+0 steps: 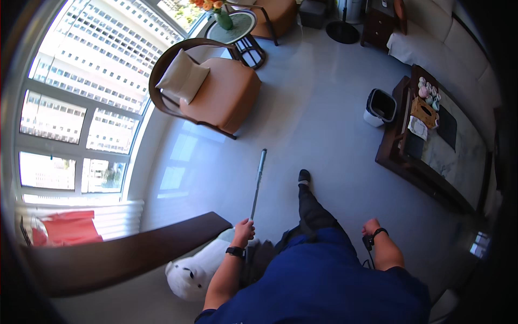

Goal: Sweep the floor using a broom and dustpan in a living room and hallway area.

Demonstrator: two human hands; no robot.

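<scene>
My left hand (244, 232) is closed around a slim metal pole (258, 181), which points away from me over the floor and ends in a thicker grey-green grip. A black band circles that wrist. A white plush animal (189, 275) with dark eyes and nose lies beside my left forearm, partly hidden by it. Out to the right, my right hand (371, 227) is closed in a loose fist, and nothing shows in it. A black strap with a small device and a cable is on that wrist. One dark shoe (304, 176) is stretched forward.
A dark wooden slab (129, 251) juts in from the left. Ahead stand an armchair (226, 92) with a cushion and a round side table (240, 27) with flowers. On the right are a waste bin (372, 116), a low table (458, 170) and a pale sofa (431, 46).
</scene>
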